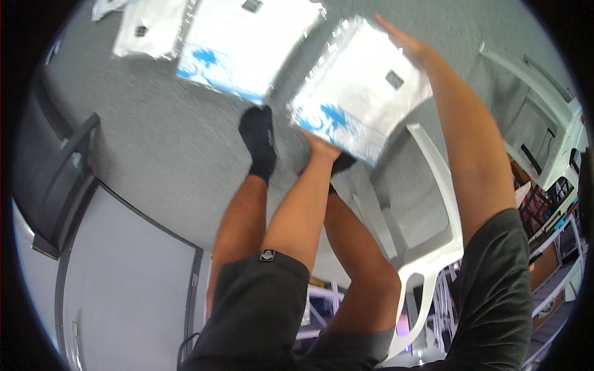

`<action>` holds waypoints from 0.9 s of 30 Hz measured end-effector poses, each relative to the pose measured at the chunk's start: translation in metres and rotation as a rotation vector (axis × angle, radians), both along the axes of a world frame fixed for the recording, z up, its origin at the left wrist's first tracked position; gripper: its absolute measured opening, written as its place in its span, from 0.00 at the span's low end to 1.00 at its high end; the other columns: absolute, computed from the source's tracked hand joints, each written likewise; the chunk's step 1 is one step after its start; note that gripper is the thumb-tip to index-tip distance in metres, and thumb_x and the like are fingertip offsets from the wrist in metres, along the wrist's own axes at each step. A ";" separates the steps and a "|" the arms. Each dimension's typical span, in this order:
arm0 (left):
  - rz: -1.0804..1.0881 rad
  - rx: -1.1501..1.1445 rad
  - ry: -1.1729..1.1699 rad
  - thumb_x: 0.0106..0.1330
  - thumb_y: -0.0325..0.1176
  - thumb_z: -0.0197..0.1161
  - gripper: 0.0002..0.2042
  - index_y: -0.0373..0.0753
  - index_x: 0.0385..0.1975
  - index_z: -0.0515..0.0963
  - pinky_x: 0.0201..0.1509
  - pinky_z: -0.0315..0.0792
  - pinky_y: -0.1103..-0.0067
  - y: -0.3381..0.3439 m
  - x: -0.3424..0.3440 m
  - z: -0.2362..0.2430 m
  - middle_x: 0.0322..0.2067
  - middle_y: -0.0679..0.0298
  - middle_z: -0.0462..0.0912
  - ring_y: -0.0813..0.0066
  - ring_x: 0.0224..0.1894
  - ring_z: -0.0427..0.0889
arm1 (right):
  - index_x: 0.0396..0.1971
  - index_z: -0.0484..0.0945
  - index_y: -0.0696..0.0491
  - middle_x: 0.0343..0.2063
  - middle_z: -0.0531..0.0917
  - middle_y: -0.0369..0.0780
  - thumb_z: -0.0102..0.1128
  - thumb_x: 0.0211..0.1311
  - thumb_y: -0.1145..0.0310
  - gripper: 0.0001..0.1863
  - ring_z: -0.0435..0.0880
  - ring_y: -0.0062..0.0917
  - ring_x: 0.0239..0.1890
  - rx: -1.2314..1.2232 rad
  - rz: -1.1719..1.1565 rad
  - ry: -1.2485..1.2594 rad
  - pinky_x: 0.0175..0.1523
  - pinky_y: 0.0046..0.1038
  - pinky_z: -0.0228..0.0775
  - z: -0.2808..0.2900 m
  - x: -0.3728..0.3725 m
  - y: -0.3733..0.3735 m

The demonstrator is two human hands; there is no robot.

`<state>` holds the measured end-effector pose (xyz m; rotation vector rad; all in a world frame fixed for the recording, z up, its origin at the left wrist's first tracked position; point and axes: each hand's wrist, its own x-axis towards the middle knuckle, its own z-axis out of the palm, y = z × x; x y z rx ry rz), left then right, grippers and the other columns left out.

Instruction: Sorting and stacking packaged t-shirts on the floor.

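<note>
Grey floor point(167, 136) runs beneath the packet point(365, 86), a clear bag of something white with a blue pattern along its near edge, raised before the person's shins. Nearest, well short of the packet, are two dark sleeves point(253, 303) and bare legs point(365, 247). Right of the legs, nearer than the packet, stands a white chair point(430, 260); farther right is a loaded rack point(557, 287). A grey door point(130, 260) lies well to the packet's near left, with dark furniture point(80, 133) beyond it. One black sock point(258, 136) shows left of the packet; the other is mostly covered by it.

The left hand point(323, 146) meets the packet's near edge, its fingers hidden underneath, so I can't tell how tightly they close. The right hand point(405, 40) lies along the packet's far right edge, fingers straight and unclenched, slightly blurred.

Left of the packet, a second packet point(253, 46) lies on the floor, with a third point(151, 28) farther left. Off to the packet's right sits another white chair point(560, 145).
</note>
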<state>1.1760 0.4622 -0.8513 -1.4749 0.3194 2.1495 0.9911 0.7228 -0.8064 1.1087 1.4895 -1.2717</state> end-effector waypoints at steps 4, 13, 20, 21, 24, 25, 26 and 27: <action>-0.371 -0.236 0.102 0.56 0.80 0.31 0.49 0.51 0.73 0.48 0.74 0.38 0.61 -0.062 -0.041 0.034 0.73 0.64 0.48 0.56 0.72 0.50 | 0.70 0.55 0.54 0.69 0.58 0.48 0.32 0.64 0.29 0.47 0.53 0.37 0.73 0.242 0.062 0.586 0.74 0.43 0.37 0.014 -0.009 0.060; -1.501 -0.529 0.867 0.68 0.51 0.58 0.23 0.34 0.48 0.76 0.51 0.72 0.75 -0.209 -0.136 0.290 0.39 0.57 0.83 0.69 0.44 0.81 | 0.51 0.74 0.55 0.41 0.80 0.37 0.44 0.69 0.41 0.31 0.77 0.23 0.42 0.298 0.330 0.362 0.50 0.27 0.68 0.356 0.192 0.059; -1.116 -0.972 1.340 0.68 0.45 0.58 0.18 0.35 0.47 0.76 0.52 0.72 0.71 -0.292 -0.237 0.590 0.43 0.55 0.81 0.62 0.46 0.80 | 0.57 0.72 0.55 0.43 0.81 0.41 0.57 0.68 0.55 0.24 0.80 0.25 0.44 0.115 0.532 0.409 0.51 0.27 0.71 0.596 0.209 -0.091; -1.102 -1.094 1.504 0.68 0.44 0.58 0.18 0.35 0.47 0.76 0.53 0.71 0.70 -0.309 -0.221 0.629 0.44 0.54 0.81 0.61 0.48 0.80 | 0.58 0.71 0.55 0.45 0.81 0.42 0.57 0.68 0.55 0.25 0.80 0.26 0.45 0.101 0.597 0.429 0.51 0.27 0.71 0.626 0.208 -0.106; -1.300 -1.155 1.877 0.66 0.44 0.60 0.18 0.37 0.46 0.76 0.56 0.69 0.68 -0.351 -0.159 0.766 0.42 0.55 0.80 0.57 0.50 0.78 | 0.59 0.70 0.54 0.48 0.80 0.44 0.56 0.68 0.55 0.26 0.80 0.27 0.47 0.190 0.819 0.640 0.53 0.28 0.71 0.666 0.208 -0.117; -1.384 -0.967 1.878 0.65 0.44 0.61 0.18 0.37 0.45 0.77 0.54 0.70 0.68 -0.356 -0.136 0.805 0.42 0.55 0.80 0.58 0.48 0.78 | 0.59 0.70 0.54 0.48 0.80 0.44 0.56 0.68 0.55 0.26 0.80 0.27 0.47 0.210 0.817 0.687 0.53 0.28 0.71 0.679 0.207 -0.117; -1.485 -0.768 1.865 0.64 0.45 0.61 0.17 0.38 0.44 0.78 0.52 0.70 0.68 -0.365 -0.119 0.845 0.41 0.56 0.80 0.59 0.47 0.79 | 0.59 0.70 0.54 0.49 0.79 0.45 0.56 0.68 0.55 0.26 0.80 0.27 0.47 0.205 0.758 0.717 0.54 0.29 0.71 0.696 0.205 -0.122; -1.526 -0.735 1.991 0.64 0.45 0.62 0.17 0.37 0.43 0.78 0.50 0.71 0.68 -0.376 -0.100 0.885 0.40 0.56 0.80 0.60 0.46 0.79 | 0.60 0.69 0.54 0.50 0.79 0.45 0.56 0.68 0.54 0.27 0.80 0.28 0.48 0.193 0.693 0.739 0.55 0.30 0.71 0.715 0.206 -0.132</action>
